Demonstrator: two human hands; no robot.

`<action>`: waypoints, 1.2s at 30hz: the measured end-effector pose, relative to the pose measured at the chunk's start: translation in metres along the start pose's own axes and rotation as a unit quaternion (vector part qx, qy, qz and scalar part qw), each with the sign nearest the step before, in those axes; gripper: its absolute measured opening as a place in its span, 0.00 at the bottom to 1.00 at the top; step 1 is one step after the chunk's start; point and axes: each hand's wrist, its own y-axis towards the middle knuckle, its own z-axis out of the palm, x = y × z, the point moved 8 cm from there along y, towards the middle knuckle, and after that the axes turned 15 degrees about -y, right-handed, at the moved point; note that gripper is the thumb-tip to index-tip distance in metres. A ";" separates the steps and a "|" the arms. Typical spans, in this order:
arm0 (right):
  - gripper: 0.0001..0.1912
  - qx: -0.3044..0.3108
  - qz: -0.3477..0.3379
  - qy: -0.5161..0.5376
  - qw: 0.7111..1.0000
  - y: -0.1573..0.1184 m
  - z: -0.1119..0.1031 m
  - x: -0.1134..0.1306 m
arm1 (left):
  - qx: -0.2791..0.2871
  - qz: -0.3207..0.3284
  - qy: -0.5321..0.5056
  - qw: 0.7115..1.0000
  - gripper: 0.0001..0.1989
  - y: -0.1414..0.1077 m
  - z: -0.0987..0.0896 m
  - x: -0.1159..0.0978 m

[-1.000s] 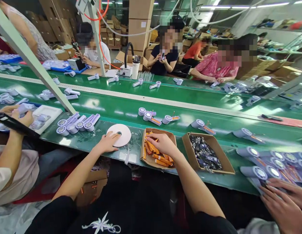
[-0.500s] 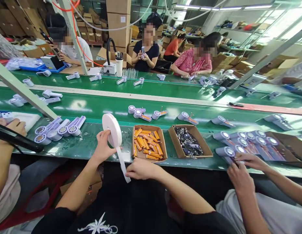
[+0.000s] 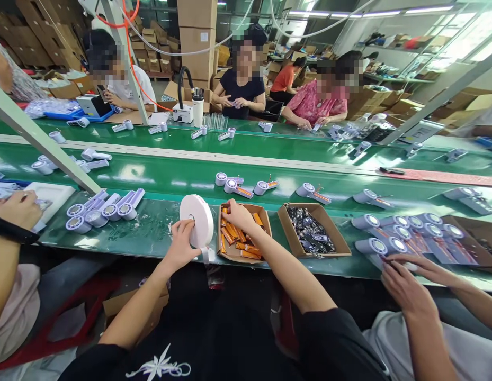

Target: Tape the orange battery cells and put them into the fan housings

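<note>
My left hand (image 3: 181, 244) grips a large white roll of tape (image 3: 202, 221) by its centre, upright over the bench edge; a short free end hangs below the roll. My right hand (image 3: 236, 216) is inside a cardboard box of orange-wrapped pieces (image 3: 246, 247), its fingertips closed at the box's back left. An orange piece shows at those fingertips, but whether it is pinched is hard to make out. Right of this box stands a second box (image 3: 341, 247) with small dark parts (image 3: 309, 230).
Purple-white fan bodies (image 3: 105, 210) lie left on the green bench, more (image 3: 404, 230) at the right. Others sit on the green belt (image 3: 170, 174) behind. A co-worker's hands (image 3: 412, 280) work at the right, another's hand (image 3: 21, 211) at the left. A slanted metal post (image 3: 43, 135) crosses the left.
My right hand has let go of the tape's free end and moved up into the box of orange pieces. The roll in my left hand has shifted right and turned its face more towards me.
</note>
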 end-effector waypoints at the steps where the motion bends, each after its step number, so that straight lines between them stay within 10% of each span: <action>1: 0.23 0.003 -0.025 0.026 0.999 -0.001 0.001 0.000 | 0.002 -0.001 0.000 1.000 0.39 -0.001 0.001 0.001; 13: 0.14 -0.025 -0.137 0.263 0.955 -0.048 0.015 -0.003 | 0.015 -0.004 0.023 1.000 0.38 -0.004 0.004 0.009; 21: 0.19 -0.065 -0.078 0.559 0.823 -0.083 -0.007 -0.007 | 0.028 0.049 0.090 0.994 0.37 -0.013 0.005 -0.008; 28: 0.21 -0.215 -0.088 0.262 0.937 -0.115 -0.054 -0.002 | 0.017 0.126 0.182 0.975 0.36 -0.019 0.003 -0.038; 36: 0.17 -0.295 -0.117 0.085 0.944 -0.124 -0.057 0.016 | 0.003 0.159 0.218 0.963 0.35 -0.021 0.003 -0.054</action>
